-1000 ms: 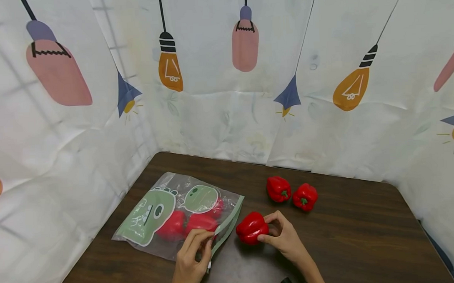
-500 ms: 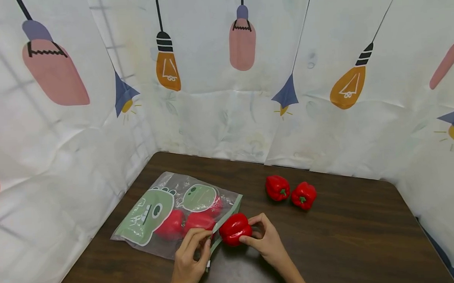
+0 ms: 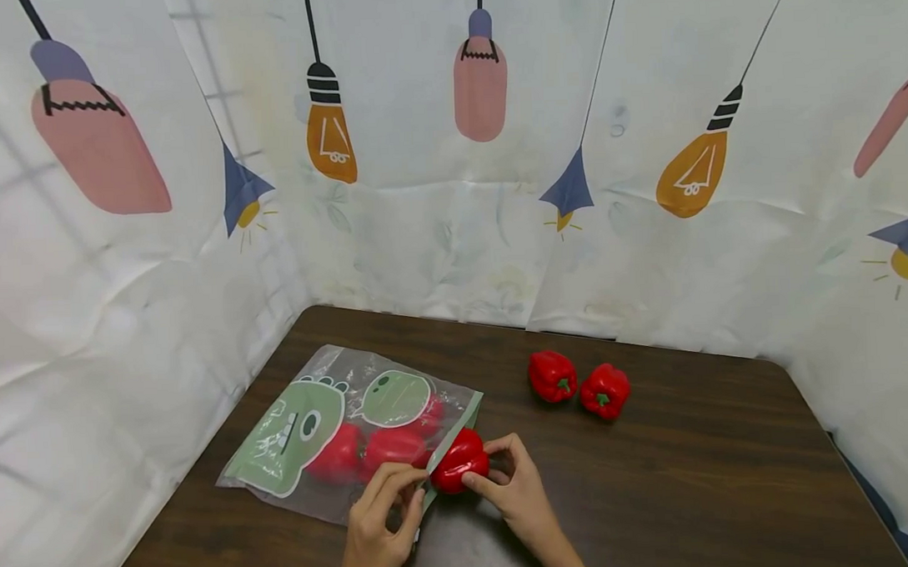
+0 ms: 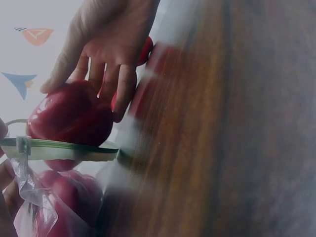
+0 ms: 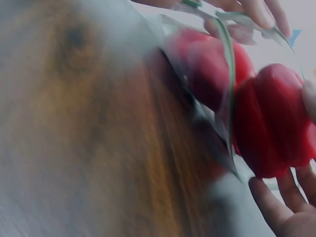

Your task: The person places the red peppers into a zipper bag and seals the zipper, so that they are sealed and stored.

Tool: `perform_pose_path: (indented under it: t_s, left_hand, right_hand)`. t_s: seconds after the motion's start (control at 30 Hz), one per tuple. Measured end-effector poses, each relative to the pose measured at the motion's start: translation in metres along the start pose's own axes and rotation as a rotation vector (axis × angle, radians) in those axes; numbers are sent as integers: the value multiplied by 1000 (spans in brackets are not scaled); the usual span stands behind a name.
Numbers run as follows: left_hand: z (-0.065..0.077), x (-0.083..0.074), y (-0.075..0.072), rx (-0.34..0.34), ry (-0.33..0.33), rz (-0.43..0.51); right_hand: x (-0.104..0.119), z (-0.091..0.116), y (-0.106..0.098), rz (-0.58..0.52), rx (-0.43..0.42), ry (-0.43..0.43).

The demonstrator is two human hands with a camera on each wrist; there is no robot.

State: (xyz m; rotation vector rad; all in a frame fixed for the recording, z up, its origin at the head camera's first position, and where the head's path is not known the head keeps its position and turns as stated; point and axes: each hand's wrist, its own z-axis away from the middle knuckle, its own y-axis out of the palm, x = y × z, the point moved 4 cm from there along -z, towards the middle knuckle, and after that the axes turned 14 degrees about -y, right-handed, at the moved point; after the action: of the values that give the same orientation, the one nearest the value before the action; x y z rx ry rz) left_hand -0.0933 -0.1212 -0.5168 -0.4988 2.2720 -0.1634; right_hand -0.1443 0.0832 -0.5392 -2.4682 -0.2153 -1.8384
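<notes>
A clear zip bag (image 3: 326, 496) with green cartoon faces lies on the table, several red bell peppers (image 3: 395, 449) showing through it. My left hand (image 3: 380, 520) pinches the upper edge of its green-trimmed mouth. In my right hand (image 3: 517, 494), thumb and fingers grip a glossy red bell pepper (image 3: 463, 460) by its right end. The pepper's left end is in the bag's mouth, partly hidden behind the raised edge. From the left wrist, the held pepper (image 4: 74, 113) crosses the green zip strip (image 4: 64, 148), with a bagged pepper below. The right wrist view shows that pepper (image 5: 271, 118) against the strip.
Two more red bell peppers, one (image 3: 552, 376) left of the other (image 3: 605, 391), sit toward the back of the dark wooden table (image 3: 701, 475). A white curtain (image 3: 423, 251) printed with lamps hangs behind the table and along its sides.
My right hand has carried the pepper leftward from beside the bag into its mouth. The left hand keeps its pinch on the bag's edge. The two back peppers have stayed put.
</notes>
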Motion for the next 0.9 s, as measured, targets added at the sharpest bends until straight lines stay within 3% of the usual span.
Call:
perform_pose_path:
  t_s: [0.3,0.57,0.9]
  left_hand:
    - [-1,-6,2,34,115,86]
    - [2,-7,7,73,100,76]
    - [4,-5,9,70,93,67]
  right_hand:
    - [-3,7,12,100,-156,-21]
    - [-1,8,20,118,-282,-6]
    - [-3,11,29,143,-338,0]
